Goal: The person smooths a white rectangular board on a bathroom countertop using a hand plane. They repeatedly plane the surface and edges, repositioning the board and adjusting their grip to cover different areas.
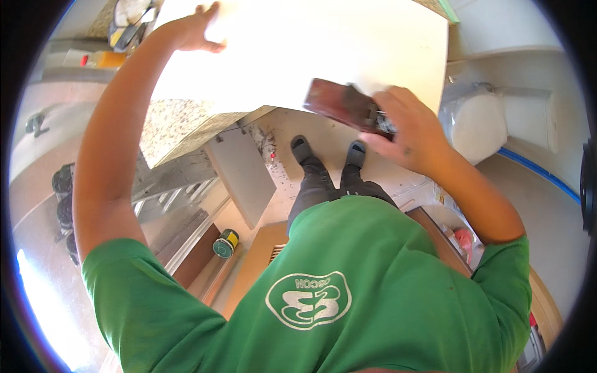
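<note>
A large white panel [298, 43], washed out by bright light, lies in front of me on a speckled stone slab [180, 127]. My left hand [198, 32] rests at the panel's far left part with its fingers spread and nothing in them. Near the panel's right front edge, my right hand [407, 127] grips a dark red-brown block-shaped tool [339, 102] with some metal at its held end. Motion blurs this tool, and its exact kind is unclear. Its long body points left over the panel's near edge. My palm hides part of the held end.
At the right stands a white toilet [479, 121] with a blue hose [538, 174] beside it. A bottle of orange liquid [106, 59] lies at the far left. Below are a loose board [239, 174], a green and yellow can [226, 244] and my feet on a stained floor [280, 137].
</note>
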A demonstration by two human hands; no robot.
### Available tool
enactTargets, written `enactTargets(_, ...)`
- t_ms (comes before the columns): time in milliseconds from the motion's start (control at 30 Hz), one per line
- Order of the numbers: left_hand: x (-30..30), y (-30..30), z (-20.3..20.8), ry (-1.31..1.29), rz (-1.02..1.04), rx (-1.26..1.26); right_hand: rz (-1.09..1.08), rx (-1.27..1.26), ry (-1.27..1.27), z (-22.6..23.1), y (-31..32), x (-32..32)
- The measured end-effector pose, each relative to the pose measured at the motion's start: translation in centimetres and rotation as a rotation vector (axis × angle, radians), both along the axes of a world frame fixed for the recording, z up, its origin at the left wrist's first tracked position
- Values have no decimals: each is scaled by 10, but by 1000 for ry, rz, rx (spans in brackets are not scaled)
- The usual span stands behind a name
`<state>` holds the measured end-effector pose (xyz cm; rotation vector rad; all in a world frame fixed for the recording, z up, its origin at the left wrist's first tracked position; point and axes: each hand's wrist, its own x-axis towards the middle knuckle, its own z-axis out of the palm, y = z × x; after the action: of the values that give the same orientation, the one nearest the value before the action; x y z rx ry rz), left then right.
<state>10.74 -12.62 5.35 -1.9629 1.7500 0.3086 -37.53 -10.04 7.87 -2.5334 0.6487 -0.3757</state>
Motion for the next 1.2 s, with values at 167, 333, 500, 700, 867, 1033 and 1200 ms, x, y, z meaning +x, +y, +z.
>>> enactTargets(167,-10,-5,14,-43,28,146,244,-142,40,-24,23,143)
enactTargets(333,-20,-5,24,-17,51,169,296,-172,25,-34,47,257)
enactTargets(500,-21,-7,24,1,46,147,351,-168,114,-51,61,371)
enactTargets(700,-18,-20,5,-7,36,162,327,123,-535,-100,79,451)
enactTargets(867,-19,-20,0,20,29,129,339,0,-180,-78,72,460)
enactTargets(1033,-27,-19,9,33,101,135,329,-92,27,-33,82,478)
enactTargets(1200,-33,-18,14,62,173,139,311,-106,101,-20,89,488)
